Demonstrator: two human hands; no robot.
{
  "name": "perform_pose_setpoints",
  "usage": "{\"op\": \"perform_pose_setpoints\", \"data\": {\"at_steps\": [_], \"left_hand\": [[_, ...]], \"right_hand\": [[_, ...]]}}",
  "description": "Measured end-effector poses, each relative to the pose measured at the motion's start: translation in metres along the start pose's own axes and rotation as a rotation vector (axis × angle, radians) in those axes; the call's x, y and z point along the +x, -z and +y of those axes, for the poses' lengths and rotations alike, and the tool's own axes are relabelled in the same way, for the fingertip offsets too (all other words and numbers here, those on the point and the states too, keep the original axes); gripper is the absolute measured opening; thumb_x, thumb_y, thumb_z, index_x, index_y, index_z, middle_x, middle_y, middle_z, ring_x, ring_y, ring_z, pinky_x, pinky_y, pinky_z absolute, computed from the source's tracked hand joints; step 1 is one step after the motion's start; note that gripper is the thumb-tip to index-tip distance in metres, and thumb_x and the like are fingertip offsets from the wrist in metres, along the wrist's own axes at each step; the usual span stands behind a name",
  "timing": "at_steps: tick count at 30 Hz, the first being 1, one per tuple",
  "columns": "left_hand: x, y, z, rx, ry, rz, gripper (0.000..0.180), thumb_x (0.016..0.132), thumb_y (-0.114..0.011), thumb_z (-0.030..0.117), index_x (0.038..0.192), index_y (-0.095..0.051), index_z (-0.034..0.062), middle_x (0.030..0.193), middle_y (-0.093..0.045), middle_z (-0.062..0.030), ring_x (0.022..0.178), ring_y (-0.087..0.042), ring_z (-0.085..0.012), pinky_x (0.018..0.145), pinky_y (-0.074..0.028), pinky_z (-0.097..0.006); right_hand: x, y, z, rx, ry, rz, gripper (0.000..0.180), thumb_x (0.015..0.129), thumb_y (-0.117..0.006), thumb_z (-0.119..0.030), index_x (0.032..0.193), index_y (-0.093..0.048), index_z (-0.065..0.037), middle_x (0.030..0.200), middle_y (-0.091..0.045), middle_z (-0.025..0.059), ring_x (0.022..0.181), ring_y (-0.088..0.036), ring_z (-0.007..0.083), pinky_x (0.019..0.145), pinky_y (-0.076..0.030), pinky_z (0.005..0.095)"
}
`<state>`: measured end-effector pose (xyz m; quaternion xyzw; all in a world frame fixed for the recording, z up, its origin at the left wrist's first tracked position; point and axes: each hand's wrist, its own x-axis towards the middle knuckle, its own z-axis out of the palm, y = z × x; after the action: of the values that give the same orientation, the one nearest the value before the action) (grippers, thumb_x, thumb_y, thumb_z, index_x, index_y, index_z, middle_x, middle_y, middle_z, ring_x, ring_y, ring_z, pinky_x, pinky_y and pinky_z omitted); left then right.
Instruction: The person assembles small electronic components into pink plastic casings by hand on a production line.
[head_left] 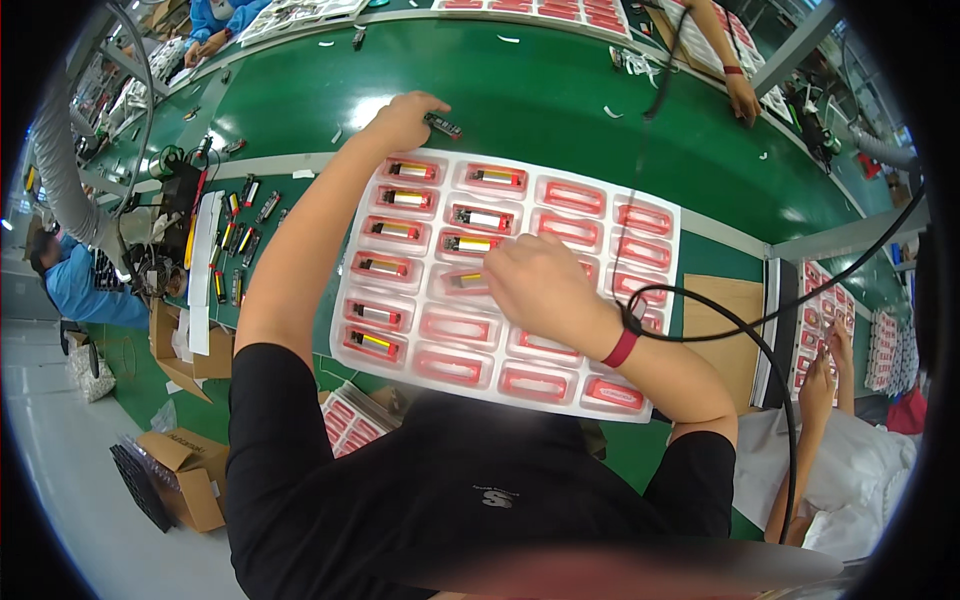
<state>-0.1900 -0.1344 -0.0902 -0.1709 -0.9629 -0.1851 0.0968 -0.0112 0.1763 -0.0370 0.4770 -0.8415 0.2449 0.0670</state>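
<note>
A large white tray (410,372) with rows of red-rimmed pink plastic shells lies before me, tilted in view. Several shells on its left side hold small battery modules (497,177) with yellow or silver cells; those on the right hold none. My right hand (545,287), with a red band at the wrist, is over the tray's middle. Its curled fingers are at a slightly blurred battery module (465,281) in a second-column shell; the fingertips are partly hidden. My left hand (402,122) reaches past the tray's far left corner, its fingers closed on a dark battery module (443,125) over the green surface.
Loose battery modules (238,240) lie left of the tray near a soldering-wire spool (168,160). A black cable (790,400) loops over the tray's right side. Cardboard (722,315) lies right. Other people's hands work at the right (822,380) and far side (742,98). Open boxes (195,480) stand lower left.
</note>
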Motion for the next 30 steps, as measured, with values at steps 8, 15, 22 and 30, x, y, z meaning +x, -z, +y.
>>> {"op": "perform_pose_setpoints", "data": {"at_steps": [8, 15, 22, 30], "left_hand": [[0.019, 0.005, 0.021, -0.073, 0.066, -0.252, 0.030, 0.089, -0.069, 0.016, 0.118, -0.071, 0.0060, 0.112, -0.071, -0.0139, 0.102, -0.067, -0.0292, 0.091, -0.052, -0.038], [-0.035, 0.058, 0.139, -1.050, 0.191, -0.498, 0.031, 0.104, -0.059, 0.026, 0.115, -0.071, -0.0002, 0.097, -0.073, -0.0042, 0.081, -0.061, -0.0074, 0.077, -0.051, -0.024], [-0.075, 0.070, 0.199, -1.164, 0.154, -0.350, 0.035, 0.105, -0.055, 0.023, 0.128, -0.065, -0.0021, 0.110, -0.070, -0.0081, 0.088, -0.064, -0.0108, 0.079, -0.054, -0.025], [-0.096, 0.056, 0.211, -0.795, -0.010, -0.097, 0.034, 0.092, -0.069, 0.006, 0.126, -0.068, 0.0027, 0.123, -0.068, -0.0104, 0.100, -0.069, -0.0151, 0.081, -0.059, -0.029]], "right_hand": [[-0.001, 0.029, 0.001, 0.021, -0.072, -0.011, 0.016, 0.086, -0.070, -0.014, 0.097, -0.068, -0.003, 0.097, -0.062, 0.0134, 0.093, -0.062, 0.0314, 0.081, -0.051, 0.0423], [0.000, 0.068, 0.041, 0.444, -0.255, 0.342, 0.042, 0.091, -0.071, -0.008, 0.132, -0.061, -0.003, 0.120, -0.065, 0.0135, 0.110, -0.065, 0.0244, 0.092, -0.054, 0.0345], [-0.014, 0.072, 0.055, 1.236, -0.559, 0.271, 0.020, 0.096, -0.067, -0.004, 0.114, -0.067, 0.006, 0.097, -0.073, 0.0101, 0.083, -0.072, 0.0138, 0.076, -0.060, 0.0259], [-0.026, 0.071, 0.064, 1.305, -0.601, 0.263, 0.019, 0.097, -0.067, -0.005, 0.112, -0.069, 0.006, 0.097, -0.073, 0.0122, 0.078, -0.071, 0.0138, 0.071, -0.059, 0.0236]]}}
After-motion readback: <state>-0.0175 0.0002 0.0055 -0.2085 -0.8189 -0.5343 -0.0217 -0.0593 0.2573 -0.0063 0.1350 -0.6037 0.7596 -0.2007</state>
